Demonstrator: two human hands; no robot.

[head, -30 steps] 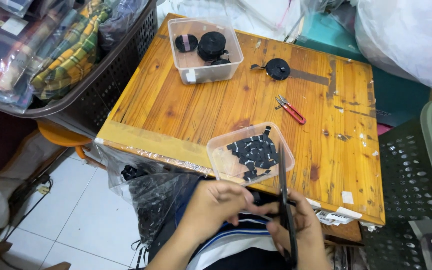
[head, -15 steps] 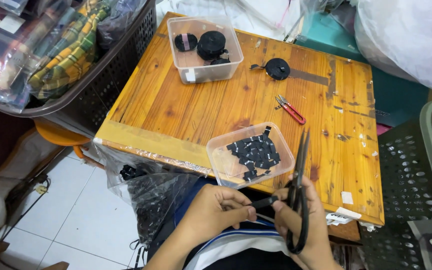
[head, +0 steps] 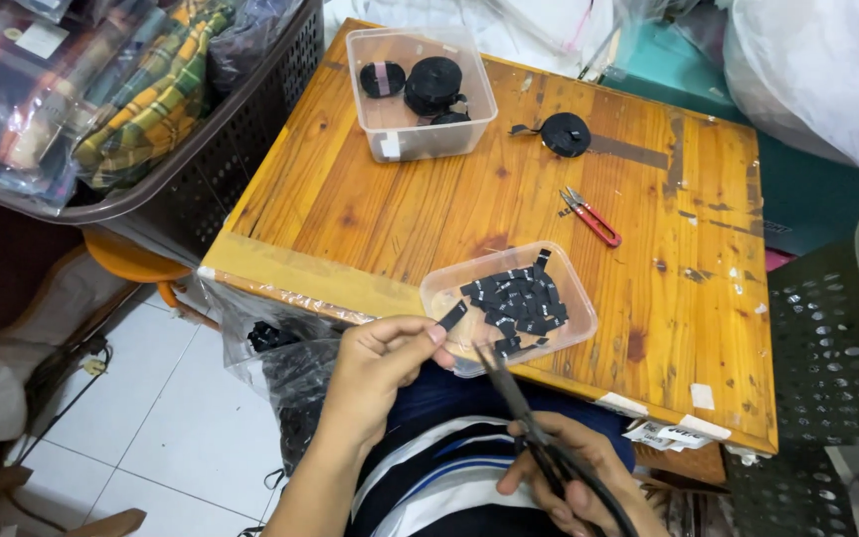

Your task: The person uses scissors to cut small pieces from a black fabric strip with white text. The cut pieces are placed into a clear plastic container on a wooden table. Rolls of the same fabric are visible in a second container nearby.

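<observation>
My left hand (head: 382, 370) pinches a short black strip (head: 452, 315) between thumb and forefinger, at the near edge of the wooden table (head: 390, 199). My right hand (head: 574, 477) grips black scissors (head: 524, 413), their blades pointing up and left towards the strip. Just beyond both hands sits a clear plastic tray (head: 569, 333) holding several cut black strips.
A second clear tub (head: 390, 144) with black tape rolls stands at the table's far side. A loose black tape roll (head: 566, 133) and small red thread snips (head: 591, 217) lie on the wood. A dark basket (head: 251, 109) of plaid fabric is on the left.
My left hand has lifted up with a cut strip towards the tray. The scissors have swung from pointing up over the tray to pointing left, lower down.
</observation>
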